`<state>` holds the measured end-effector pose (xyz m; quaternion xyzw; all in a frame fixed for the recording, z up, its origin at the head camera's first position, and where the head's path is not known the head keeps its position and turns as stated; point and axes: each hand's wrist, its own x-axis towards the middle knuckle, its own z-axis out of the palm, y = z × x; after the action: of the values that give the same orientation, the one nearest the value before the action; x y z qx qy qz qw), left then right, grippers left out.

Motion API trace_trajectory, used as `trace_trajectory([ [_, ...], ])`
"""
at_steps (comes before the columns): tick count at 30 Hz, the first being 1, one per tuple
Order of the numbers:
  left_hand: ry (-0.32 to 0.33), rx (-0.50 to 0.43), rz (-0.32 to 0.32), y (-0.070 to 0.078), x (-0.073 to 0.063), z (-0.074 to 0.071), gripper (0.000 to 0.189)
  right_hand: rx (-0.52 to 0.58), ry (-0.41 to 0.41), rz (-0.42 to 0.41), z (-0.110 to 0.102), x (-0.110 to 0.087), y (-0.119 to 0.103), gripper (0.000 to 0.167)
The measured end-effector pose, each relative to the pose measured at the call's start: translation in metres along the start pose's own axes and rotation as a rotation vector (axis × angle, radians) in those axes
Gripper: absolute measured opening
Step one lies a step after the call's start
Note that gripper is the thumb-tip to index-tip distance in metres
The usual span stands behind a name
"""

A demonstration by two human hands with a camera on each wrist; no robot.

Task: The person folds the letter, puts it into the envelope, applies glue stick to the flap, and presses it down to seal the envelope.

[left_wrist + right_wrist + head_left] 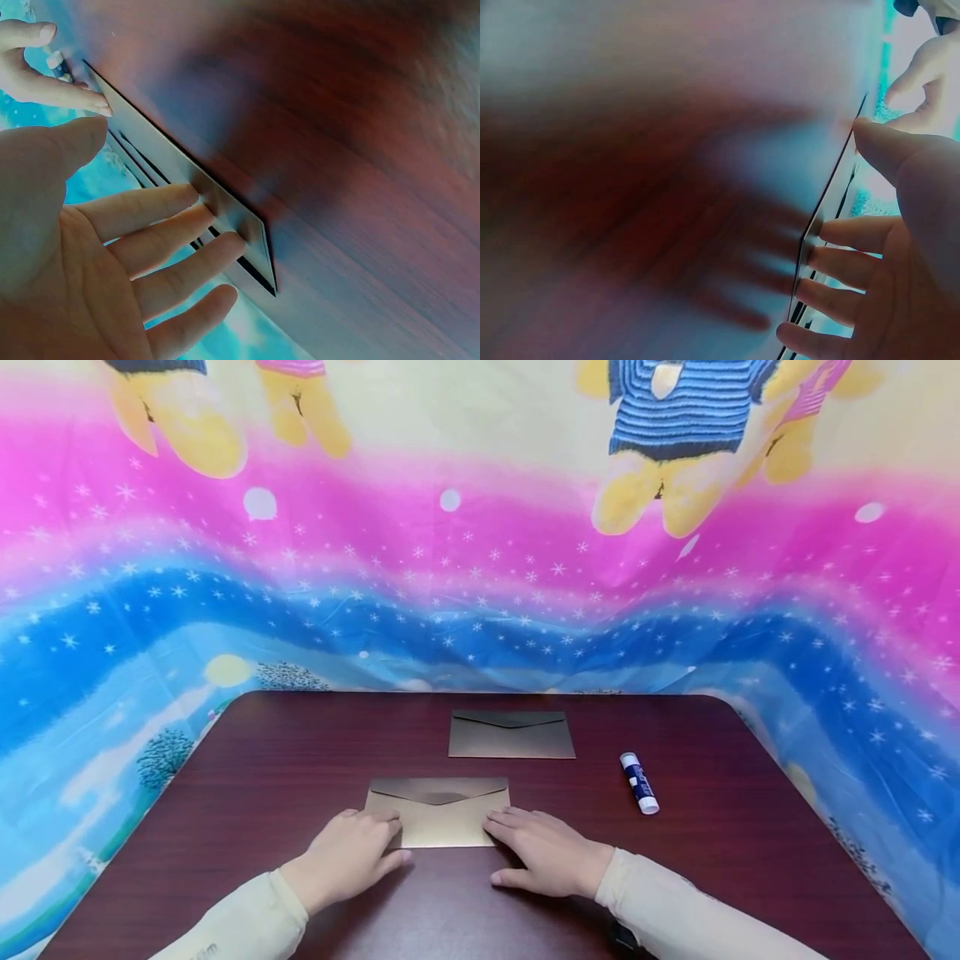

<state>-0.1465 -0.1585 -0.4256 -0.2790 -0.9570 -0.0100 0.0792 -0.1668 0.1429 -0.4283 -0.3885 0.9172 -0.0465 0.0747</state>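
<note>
A gold envelope (442, 822) with a pointed flap along its far side lies flat on the dark red-brown table, in front of the person. At its left end rests the left hand (348, 856), fingertips on the paper and thumb spread toward the near side. The right hand (547, 856) touches the right end in the same way, its fingers extended. In the left wrist view, straight fingers (161, 281) reach the envelope (161, 154). The right wrist view has the right hand's fingers (840, 300) spread along the envelope's edge.
Farther back on the table (262, 777) lies a second gold envelope (513, 739), flap side up. A glue stick (639, 783) with a dark blue label lies to its right. Behind the table hangs a colourful printed cloth (487, 543).
</note>
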Motion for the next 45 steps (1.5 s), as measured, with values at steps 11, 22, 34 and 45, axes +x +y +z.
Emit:
trace_trajectory([
  [11, 0.049, 0.013, -0.151, -0.018, 0.001, 0.005, 0.039, 0.027, 0.0, -0.016, 0.0, 0.03, -0.008, 0.066],
  [22, 0.049, 0.047, -0.233, -0.035, 0.0, 0.005, 0.051, -0.028, -0.027, -0.021, -0.002, 0.058, -0.026, 0.067],
  [34, -0.033, 0.003, -0.334, -0.06, -0.001, 0.005, 0.047, -0.007, -0.079, 0.024, -0.004, 0.091, -0.034, 0.067],
  [45, -0.126, -0.034, -0.392, -0.074, 0.018, 0.006, 0.039, -0.082, -0.057, 0.074, -0.006, 0.119, -0.031, 0.065],
])
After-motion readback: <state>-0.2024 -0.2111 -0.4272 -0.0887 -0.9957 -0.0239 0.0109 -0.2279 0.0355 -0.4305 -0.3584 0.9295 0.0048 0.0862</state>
